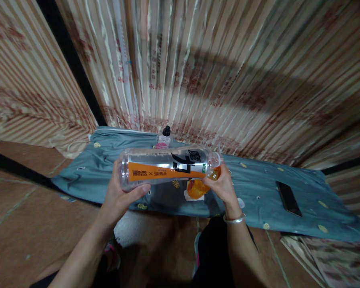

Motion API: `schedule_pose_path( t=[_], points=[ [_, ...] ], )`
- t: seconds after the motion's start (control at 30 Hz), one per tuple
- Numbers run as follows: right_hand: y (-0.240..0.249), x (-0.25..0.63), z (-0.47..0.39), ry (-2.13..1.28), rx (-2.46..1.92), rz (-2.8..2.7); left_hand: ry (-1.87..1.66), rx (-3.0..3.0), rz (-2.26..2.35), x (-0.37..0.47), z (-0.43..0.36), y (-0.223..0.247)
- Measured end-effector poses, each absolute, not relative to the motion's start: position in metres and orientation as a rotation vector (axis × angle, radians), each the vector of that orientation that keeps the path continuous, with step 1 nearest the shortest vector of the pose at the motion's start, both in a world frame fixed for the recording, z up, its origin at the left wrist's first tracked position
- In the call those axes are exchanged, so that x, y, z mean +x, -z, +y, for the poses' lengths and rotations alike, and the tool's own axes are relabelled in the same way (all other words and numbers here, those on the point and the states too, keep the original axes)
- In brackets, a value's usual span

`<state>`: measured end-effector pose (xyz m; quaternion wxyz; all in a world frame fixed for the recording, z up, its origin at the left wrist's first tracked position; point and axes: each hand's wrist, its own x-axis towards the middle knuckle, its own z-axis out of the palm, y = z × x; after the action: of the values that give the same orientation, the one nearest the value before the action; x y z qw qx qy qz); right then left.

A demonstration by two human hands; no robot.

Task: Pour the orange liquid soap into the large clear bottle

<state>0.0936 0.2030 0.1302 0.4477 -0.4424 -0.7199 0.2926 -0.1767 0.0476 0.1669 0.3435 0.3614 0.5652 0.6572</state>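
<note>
A large clear plastic bottle [165, 166] with a silver and orange label lies sideways in the air. My left hand [121, 194] is wrapped round its base, thumb along the underside. At its neck, on the right, my right hand [223, 184] is closed with its fingers partly hidden. Just below the neck, a smaller container of orange liquid [196, 190] stands on a white tissue [202, 198], touching or very near my right hand. Behind the large bottle is a clear bottle with a black cap [165, 136], its lower part hidden.
A teal cloth [252, 180] with yellow pineapple prints covers a low bench. A black phone [288, 198] lies on its right part. A small white round item [240, 203] is near my right wrist. Striped curtains [198, 72] hang behind, with a dark pole [75, 60] at left.
</note>
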Motion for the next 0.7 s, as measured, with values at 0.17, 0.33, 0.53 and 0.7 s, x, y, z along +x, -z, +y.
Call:
schedule_pose_path(
  t=[0.17, 0.33, 0.53, 0.7],
  points=[
    [-0.1301, 0.094, 0.2033, -0.728, -1.09, -1.784, -1.74, 0.892, 1.457, -0.1743, 0.0472, -0.1706],
    [-0.131, 0.0938, 0.2039, -0.761, -1.1, -1.776, -1.727, 0.919, 1.474, -0.1751, 0.0463, -0.1722],
    [-0.1321, 0.0928, 0.204, -0.765, -1.104, -1.775, -1.734, 0.961, 1.487, -0.1765, 0.047, -0.1711],
    [-0.1317, 0.0936, 0.2035, -0.763, -1.107, -1.78, -1.711, 0.989, 1.501, -0.178, 0.0484, -0.1685]
  ],
)
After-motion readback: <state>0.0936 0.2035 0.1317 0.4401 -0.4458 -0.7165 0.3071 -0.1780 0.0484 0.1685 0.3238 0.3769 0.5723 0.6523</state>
